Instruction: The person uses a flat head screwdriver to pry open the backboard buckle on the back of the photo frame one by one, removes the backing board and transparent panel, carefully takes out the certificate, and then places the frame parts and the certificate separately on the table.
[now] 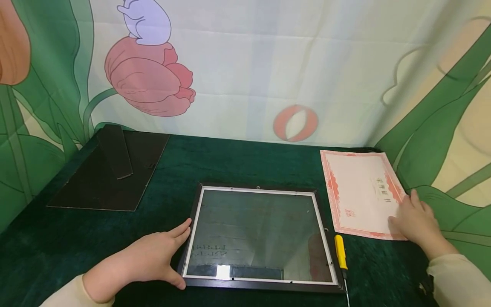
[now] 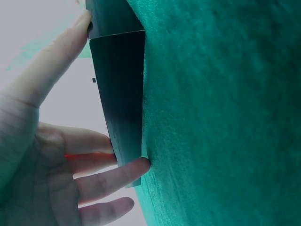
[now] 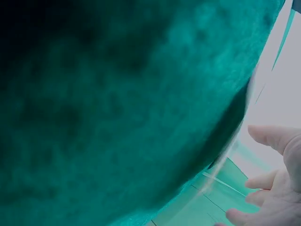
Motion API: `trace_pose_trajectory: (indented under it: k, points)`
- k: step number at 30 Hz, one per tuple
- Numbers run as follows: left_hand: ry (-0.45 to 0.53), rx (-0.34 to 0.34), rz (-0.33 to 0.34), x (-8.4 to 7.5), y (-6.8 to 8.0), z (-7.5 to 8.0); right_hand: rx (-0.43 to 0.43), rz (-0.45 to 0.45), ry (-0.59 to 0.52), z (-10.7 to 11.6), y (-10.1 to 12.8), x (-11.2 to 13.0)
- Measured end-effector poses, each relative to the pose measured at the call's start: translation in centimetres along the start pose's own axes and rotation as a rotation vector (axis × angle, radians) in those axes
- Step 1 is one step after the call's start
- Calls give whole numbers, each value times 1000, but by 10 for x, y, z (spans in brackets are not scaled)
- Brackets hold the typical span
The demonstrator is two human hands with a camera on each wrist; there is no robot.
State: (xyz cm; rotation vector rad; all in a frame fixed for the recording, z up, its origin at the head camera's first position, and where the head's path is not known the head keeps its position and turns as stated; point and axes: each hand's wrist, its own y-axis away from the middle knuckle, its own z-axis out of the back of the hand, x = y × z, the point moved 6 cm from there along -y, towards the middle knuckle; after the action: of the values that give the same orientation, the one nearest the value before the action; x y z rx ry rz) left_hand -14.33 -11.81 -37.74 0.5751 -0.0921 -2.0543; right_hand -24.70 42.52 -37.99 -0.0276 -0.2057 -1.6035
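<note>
A black picture frame (image 1: pixel 264 284) with a white inner border lies on the table, its glass (image 1: pixel 257 234) reflecting a bright patch. Against its left side rests my left hand (image 1: pixel 149 258), thumb at the near corner and fingers spread along the edge. The left wrist view shows those fingers fairly straight beside the dark frame side (image 2: pixel 120 94). To the right lies a white certificate (image 1: pixel 358 183) with a red border and printed characters. Over its near right corner is my right hand (image 1: pixel 418 219), fingers spread; in the right wrist view the fingers look loosely extended.
A yellow-handled screwdriver (image 1: pixel 340 251) lies beside the frame's right side, its shaft pointing toward me. At the back left is a black backing board (image 1: pixel 86 183) with a stand leg (image 1: pixel 116 151). Dark green cloth (image 1: pixel 215 160) covers the table, and a printed curtain (image 1: pixel 238 76) hangs behind.
</note>
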Motion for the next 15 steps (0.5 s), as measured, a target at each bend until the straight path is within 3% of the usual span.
trace_pose_trajectory:
  k: [2, 6, 10, 15]
  points:
    - [5, 5, -2, -1, -1, 0, -23, -5, -2, 0, 2, -3]
    - [8, 13, -14, -2, -2, 0, -44, 107, -19, 0, 7, 13]
    - [88, 50, -20, 0, 1, 0, 27, 261, -120, -5, 26, 59]
    - [334, 75, 1, 4, 2, 2, 139, 395, -295, -12, 58, 122]
